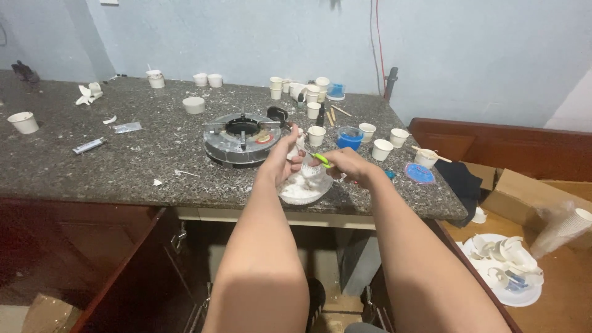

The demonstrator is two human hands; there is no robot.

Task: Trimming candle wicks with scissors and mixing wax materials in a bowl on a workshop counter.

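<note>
**Head view: working white paste in a clear dish at the counter's edge**

Head camera looks down on your two forearms meeting over a clear plastic dish (304, 187) that sits on the speckled granite counter (123, 166), close to its front edge and just in front of the round metal burner (242, 139). Your left hand (282, 159) curls around the far rim of the dish, fingers bent and pressed close together against it. Your right hand (349, 165) pinches a small green-handled tool (321, 161) between thumb and fingertips, its tip hidden in the white material.

Keep the left hand firm on the rim so the light dish does not slide toward the edge. Work the tool in short strokes with its tip low, since white flecks already dot the counter. Mind your right elbow: the blue-filled cup (349, 137) and several small white paper cups (382, 149) stand just beyond your wrist, near enough to knock.
</note>
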